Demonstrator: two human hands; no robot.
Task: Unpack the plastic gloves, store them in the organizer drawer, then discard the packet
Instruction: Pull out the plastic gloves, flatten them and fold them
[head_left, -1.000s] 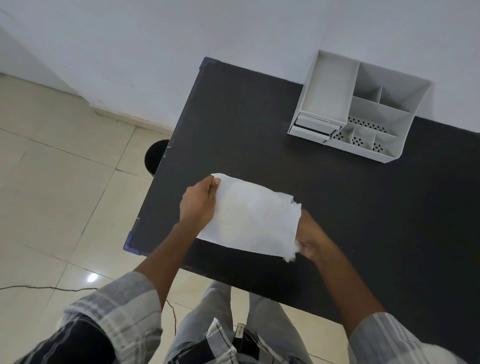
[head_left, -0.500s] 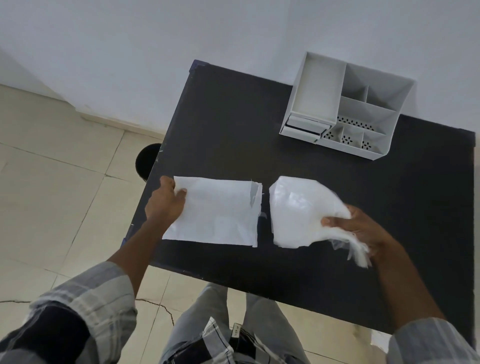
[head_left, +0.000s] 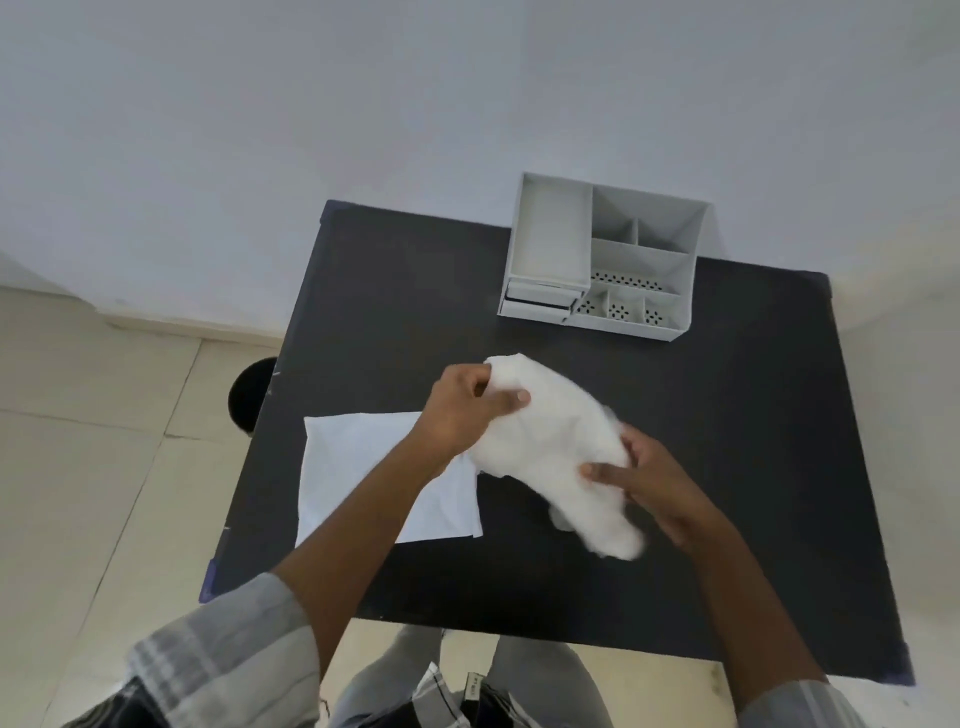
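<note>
A crumpled white bundle of plastic gloves (head_left: 558, 447) is held over the middle of the black table (head_left: 727, 467). My left hand (head_left: 465, 410) grips its far left end, thumb on top. My right hand (head_left: 649, 480) grips its near right side. The flat white packet (head_left: 363, 467) lies on the table to the left, partly under my left forearm, with no hand on it. The grey organizer (head_left: 602, 260) stands at the table's far edge; its two small drawers (head_left: 540, 301) at the front left look closed.
A round black bin (head_left: 249, 392) sits on the tiled floor just left of the table. A white wall runs behind the table. My legs are at the table's near edge.
My right hand pulled the gloves out of the packet. My left hand let go of the packet, which now lies on the table, and took hold of the glove bundle.
</note>
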